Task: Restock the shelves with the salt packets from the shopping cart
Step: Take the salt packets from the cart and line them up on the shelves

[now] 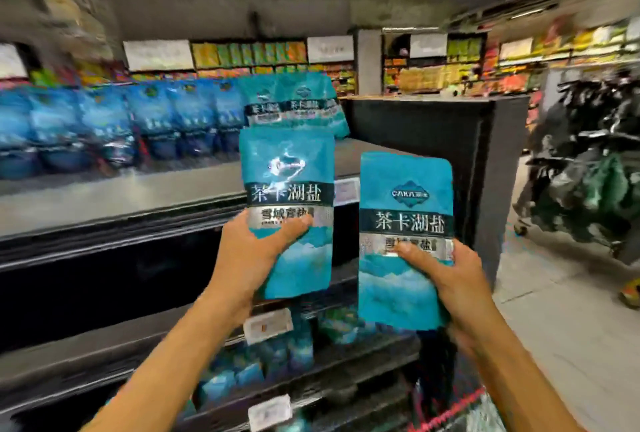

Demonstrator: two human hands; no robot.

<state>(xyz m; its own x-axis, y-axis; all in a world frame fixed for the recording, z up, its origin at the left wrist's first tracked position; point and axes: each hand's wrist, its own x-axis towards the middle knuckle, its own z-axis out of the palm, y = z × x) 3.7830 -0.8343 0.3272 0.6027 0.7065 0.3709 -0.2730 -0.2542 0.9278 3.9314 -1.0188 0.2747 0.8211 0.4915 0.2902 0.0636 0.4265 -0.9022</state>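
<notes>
My left hand grips a teal salt packet by its lower half and holds it upright in front of the top shelf. My right hand holds a second teal salt packet upright, a little lower and to the right. Several matching teal packets stand at the right end of the top shelf, next to a row of darker blue packets. The shopping cart's red rim shows at the bottom right.
Lower shelves below my arms hold more blue packets and white price tags. A black end panel closes the shelf unit on the right. Further right are an aisle floor, dark blurred carts and distant stocked shelves.
</notes>
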